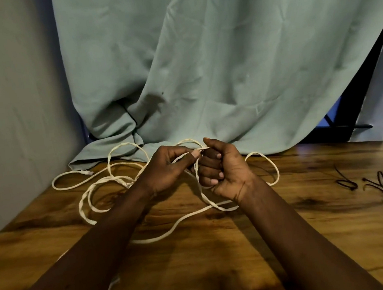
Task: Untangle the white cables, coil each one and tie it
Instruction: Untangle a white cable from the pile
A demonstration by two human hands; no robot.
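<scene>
Fingers (190, 155) of the left hand (164, 169) pinch a strand of the white cables (179, 221) just beside the right hand (225, 168), whose fingers (208, 166) are curled into a fist around strands of the same tangle, thumb pointing up. Both hands are raised just above the wooden counter (315, 238). The rest of the cables sprawl in loose loops on the counter, mostly to the left and under the forearms. Two black ties (362, 184) lie well apart on the right. A teal cloth (223, 57) hangs behind.
</scene>
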